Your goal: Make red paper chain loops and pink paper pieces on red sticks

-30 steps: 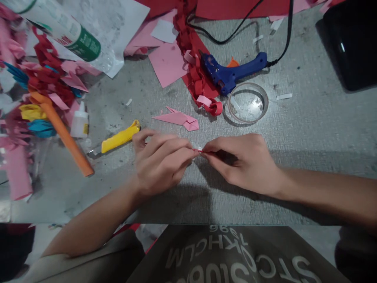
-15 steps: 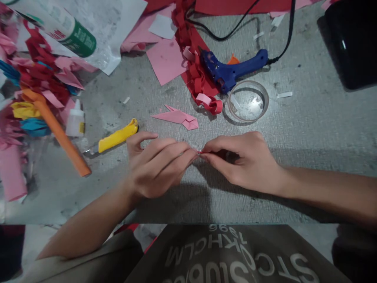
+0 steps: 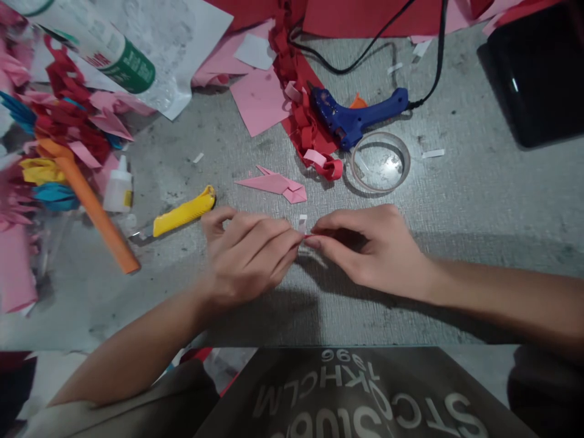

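Both hands meet at the middle of the table, pinching a small piece of red paper [image 3: 307, 236] of which only a thin edge shows. My left hand [image 3: 250, 252] is closed over its left end, the fingers hiding most of it. Thumb and forefinger of my right hand [image 3: 376, 249] pinch the other end. Just above the fingertips is a small white paper strip [image 3: 303, 221]; whether it touches the red paper I cannot tell. A folded pink paper shape [image 3: 276, 184] lies beyond the hands. Left of my left hand rests a yellow box cutter [image 3: 182, 213].
A blue glue gun [image 3: 365, 115] with a black cord lies behind a tape roll [image 3: 357, 173] and a red paper chain [image 3: 306, 125]. At left are an orange paper strip [image 3: 98, 213], a glue bottle [image 3: 117, 190] and a spray can [image 3: 132, 66]. A black device [image 3: 538, 79] lies at right.
The view has shifted slightly. My left fingers have moved a little on the red paper, and a small white strip now shows above the fingertips.
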Available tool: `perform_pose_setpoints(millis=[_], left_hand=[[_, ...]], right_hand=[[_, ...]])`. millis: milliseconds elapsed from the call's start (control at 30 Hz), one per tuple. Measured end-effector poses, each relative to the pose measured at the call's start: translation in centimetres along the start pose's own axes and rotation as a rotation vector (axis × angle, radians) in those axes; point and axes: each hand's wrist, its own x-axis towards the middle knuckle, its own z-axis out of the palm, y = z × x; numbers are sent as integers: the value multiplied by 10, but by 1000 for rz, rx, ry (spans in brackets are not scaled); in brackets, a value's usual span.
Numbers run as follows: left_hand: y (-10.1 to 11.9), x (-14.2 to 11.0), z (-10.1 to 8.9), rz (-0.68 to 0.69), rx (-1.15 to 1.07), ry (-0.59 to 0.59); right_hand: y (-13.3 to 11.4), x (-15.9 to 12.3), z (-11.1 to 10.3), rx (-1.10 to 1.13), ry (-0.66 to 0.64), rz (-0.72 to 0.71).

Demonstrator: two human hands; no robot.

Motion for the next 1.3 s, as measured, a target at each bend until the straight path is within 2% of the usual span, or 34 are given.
perform_pose_setpoints(millis=[167, 467, 567, 700, 867, 967, 1067, 1133, 1233, 1300], left_hand=[[-2, 0, -2, 26, 10, 0], [-5, -3, 1, -52, -52, 1], [-5, -3, 2, -105, -108, -2], [-3, -3, 2, -178, -199, 81], [-3, -3, 2, -106, -179, 32], [-5, -5, 3, -131, -168, 75], [-7, -7, 5, -275, -197, 171], [-10, -8, 7, -445, -253, 257], [-16, -6, 12, -752, -437, 352], [-20, -4, 18, -878, -617, 413]], right_hand=[[1, 4, -1, 31, -65, -14], [3, 3, -1, 61, -80, -5], [3, 3, -1, 53, -67, -3], [3, 3, -1, 30, -35, -9], [4, 1, -1, -18, -10, -18], [4, -1, 0, -34, 27, -15], [4, -3, 0, -31, 48, -45], [5, -3, 0, -20, 76, -59], [5, -3, 1, -8, 135, -56], [4, -2, 1, -6, 161, -54]])
